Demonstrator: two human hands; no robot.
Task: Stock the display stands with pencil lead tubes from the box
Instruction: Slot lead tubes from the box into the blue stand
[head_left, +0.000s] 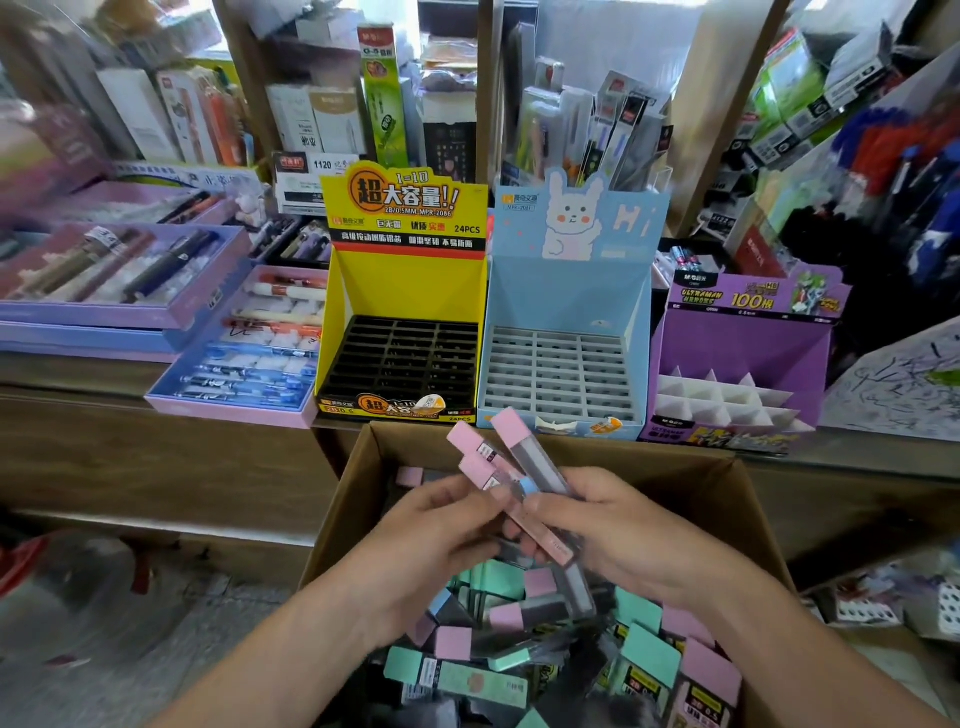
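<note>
A wooden shop counter (130, 379), crowded with pen trays (239, 358), carries 3 display stands side by side: a yellow stand (405, 291), a blue stand (566, 296) and a purple stand (737, 343), each showing its grid of open slots. Just below them sits an open cardboard box (337, 509) heaped with loose pencil lead tubes (519, 616) (pink, mint and blue caps). Above the box the hands meet on a held bunch (524, 452): the left hand (436, 530) pinches it with its fingertips, the right hand (623, 535) curls round it, and 3 pink caps fan up towards the blue stand.
</note>
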